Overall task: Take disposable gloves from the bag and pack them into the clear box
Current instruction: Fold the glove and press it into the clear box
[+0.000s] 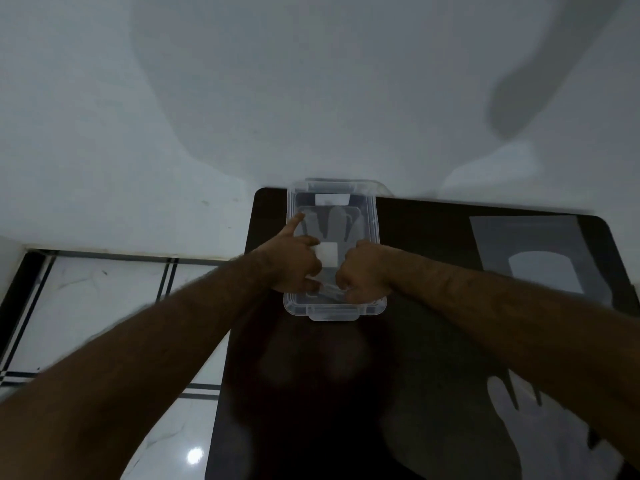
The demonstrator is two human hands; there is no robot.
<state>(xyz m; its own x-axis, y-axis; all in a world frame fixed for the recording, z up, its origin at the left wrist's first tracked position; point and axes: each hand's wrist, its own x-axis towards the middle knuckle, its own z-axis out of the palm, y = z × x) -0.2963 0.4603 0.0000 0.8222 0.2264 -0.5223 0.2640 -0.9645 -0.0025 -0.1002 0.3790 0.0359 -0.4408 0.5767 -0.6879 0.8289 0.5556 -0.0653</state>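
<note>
A pale grey wall [311, 81] rises beyond both hands, and a white marble-look tiled floor [104, 299] with dark lines lies to the left of the left arm. Under the hands spreads a dark glossy rectangular table [433, 341]. A translucent plastic bag [530, 258] lies flat on it, well to the right of the right hand; its printing is unreadable. The clear rectangular plastic box [332, 251] sits beneath both hands, a thin transparent disposable glove [336, 223] spread inside. The left hand [294, 261] points its forefinger while its other fingers curl onto the film; the right hand [363, 271] is fisted, pinching it.
</note>
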